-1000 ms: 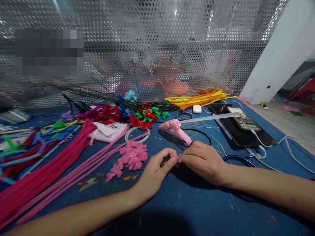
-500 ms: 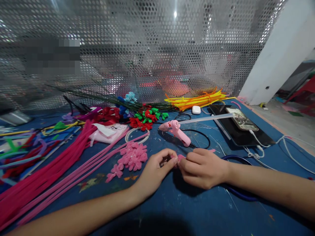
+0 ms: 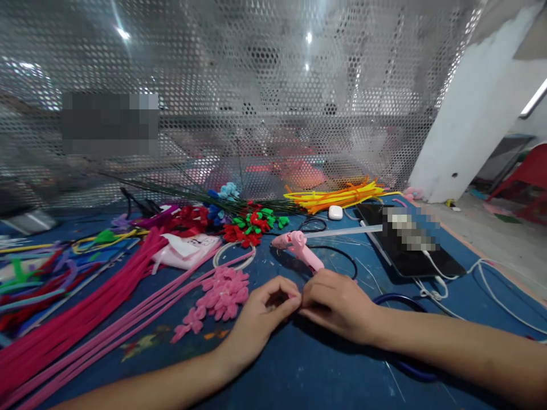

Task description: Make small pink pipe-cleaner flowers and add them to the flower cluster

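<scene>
**A:** Fingertips first: your left hand [image 3: 260, 319] and right hand [image 3: 337, 304] meet low over the blue table [image 3: 325, 370], thumbs and forefingers pinched together at one spot. Whatever you're pinching is hidden between them in this view, so I can't tell what either hand is closed on.

**B:** How far along would you say I am?

**A:** Partway, I'd judge. Just to your left lies a pile of finished pink flowers [image 3: 222, 290], so a good batch looks done. Beside it, the long pink pipe cleaners [image 3: 85, 324] are uncut, a large stock left to work through. The pink glue gun [image 3: 299, 253] lies just beyond your right hand, a clear stick in its back.

**B:** And farther off?

**A:** Red and green flowers [image 3: 252, 223] with thin green stems, then yellow pipe cleaners [image 3: 337, 196] against the perforated metal screen [image 3: 273, 97]. A dark tablet [image 3: 410, 256] with a charging cable sits to your right.

**B:** Any writing?

**A:** None you can read. The white packet [image 3: 183, 250] has dark marks, too small to make out.
</scene>
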Motion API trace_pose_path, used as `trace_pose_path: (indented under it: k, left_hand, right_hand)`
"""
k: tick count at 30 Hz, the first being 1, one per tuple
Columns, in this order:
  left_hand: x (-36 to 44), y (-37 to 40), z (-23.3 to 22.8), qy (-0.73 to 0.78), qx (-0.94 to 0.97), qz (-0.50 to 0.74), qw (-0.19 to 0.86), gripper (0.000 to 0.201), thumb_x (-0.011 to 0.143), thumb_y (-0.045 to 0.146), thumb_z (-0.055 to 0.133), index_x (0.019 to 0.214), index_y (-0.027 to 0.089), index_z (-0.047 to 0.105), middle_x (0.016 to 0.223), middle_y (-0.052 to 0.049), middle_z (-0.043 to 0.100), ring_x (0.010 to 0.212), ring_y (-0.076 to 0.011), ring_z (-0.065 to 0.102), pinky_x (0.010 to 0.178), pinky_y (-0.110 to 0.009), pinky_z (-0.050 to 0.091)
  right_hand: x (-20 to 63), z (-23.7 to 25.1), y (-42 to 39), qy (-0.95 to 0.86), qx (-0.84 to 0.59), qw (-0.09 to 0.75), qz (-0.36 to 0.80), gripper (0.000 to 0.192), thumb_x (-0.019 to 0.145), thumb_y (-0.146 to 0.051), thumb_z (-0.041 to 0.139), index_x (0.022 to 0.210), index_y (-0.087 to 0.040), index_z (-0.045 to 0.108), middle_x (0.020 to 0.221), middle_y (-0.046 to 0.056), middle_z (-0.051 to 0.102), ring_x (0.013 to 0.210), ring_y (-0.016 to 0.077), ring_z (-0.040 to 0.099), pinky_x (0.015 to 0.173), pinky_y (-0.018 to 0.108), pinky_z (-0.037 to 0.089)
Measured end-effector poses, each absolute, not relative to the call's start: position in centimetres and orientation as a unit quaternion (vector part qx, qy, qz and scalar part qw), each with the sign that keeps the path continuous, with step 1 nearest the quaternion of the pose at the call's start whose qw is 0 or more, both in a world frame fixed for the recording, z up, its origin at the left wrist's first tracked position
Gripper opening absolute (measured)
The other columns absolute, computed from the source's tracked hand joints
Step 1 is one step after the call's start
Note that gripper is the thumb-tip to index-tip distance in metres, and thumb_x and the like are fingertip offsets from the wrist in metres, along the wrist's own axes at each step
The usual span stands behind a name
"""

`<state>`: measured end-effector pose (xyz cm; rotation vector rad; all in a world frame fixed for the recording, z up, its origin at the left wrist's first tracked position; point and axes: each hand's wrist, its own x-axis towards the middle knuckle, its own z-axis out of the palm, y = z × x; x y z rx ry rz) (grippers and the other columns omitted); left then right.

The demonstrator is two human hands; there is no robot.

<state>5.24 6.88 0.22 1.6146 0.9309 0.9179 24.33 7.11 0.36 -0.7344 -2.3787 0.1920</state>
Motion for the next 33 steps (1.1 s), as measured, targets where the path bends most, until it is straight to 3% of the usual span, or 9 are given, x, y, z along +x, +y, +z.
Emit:
trace_pose_path:
  k: [5, 13, 18, 26, 33]
  left_hand:
    - [5.0, 6.8, 0.1, 0.389, 0.667, 0.362, 0.522, 0.018, 0.079, 0.032, 0.064, 0.072, 0.016, 0.06, 0.074, 0.0, 0.059, 0.075, -0.0154, 0.056, 0.071, -0.026, 0.041]
    - [5.0, 6.8, 0.1, 0.402, 0.667, 0.35, 0.521, 0.02, 0.066, 0.03, 0.074, 0.061, 0.015, 0.063, 0.065, 0.0, 0.061, 0.066, -0.0148, 0.055, 0.068, -0.027, 0.041]
    - [5.0, 7.0, 0.3, 0.41, 0.659, 0.334, 0.536, 0.019, 0.067, 0.031, 0.073, 0.063, 0.015, 0.063, 0.065, 0.0, 0.06, 0.067, -0.0147, 0.054, 0.065, -0.026, 0.039]
    - [5.3, 6.9, 0.8, 0.403, 0.639, 0.315, 0.574, 0.02, 0.073, 0.029, 0.068, 0.081, 0.017, 0.054, 0.075, 0.003, 0.055, 0.071, -0.0121, 0.051, 0.065, -0.023, 0.04]
    - [5.1, 7.1, 0.7, 0.422, 0.613, 0.306, 0.594, 0.016, 0.075, 0.03, 0.064, 0.078, 0.016, 0.057, 0.077, 0.001, 0.058, 0.076, -0.0143, 0.055, 0.073, -0.026, 0.043]
  right_hand:
    - [24.1, -0.1, 6.8, -0.883, -0.354, 0.305, 0.049, 0.014, 0.082, -0.03, 0.063, 0.081, -0.018, 0.058, 0.071, 0.0, 0.065, 0.066, 0.0131, 0.057, 0.054, 0.022, 0.035]
    - [23.9, -1.1, 6.4, -0.912, -0.285, 0.283, -0.082, 0.02, 0.088, -0.021, 0.05, 0.071, -0.015, 0.058, 0.062, 0.001, 0.061, 0.056, 0.0141, 0.05, 0.051, 0.027, 0.031]
    - [24.1, -0.6, 6.4, -0.918, -0.25, 0.289, -0.106, 0.026, 0.092, -0.018, 0.044, 0.068, -0.016, 0.055, 0.059, 0.0, 0.058, 0.053, 0.0132, 0.046, 0.049, 0.029, 0.026]
    - [24.2, -0.2, 7.0, -0.904, -0.295, 0.301, -0.069, 0.03, 0.097, -0.024, 0.037, 0.074, -0.017, 0.054, 0.061, 0.0, 0.059, 0.055, 0.0127, 0.048, 0.052, 0.027, 0.029]
    - [24.6, 0.2, 7.4, -0.925, -0.288, 0.247, 0.016, 0.027, 0.097, -0.023, 0.034, 0.082, -0.017, 0.055, 0.068, 0.002, 0.062, 0.062, 0.013, 0.053, 0.06, 0.024, 0.036]
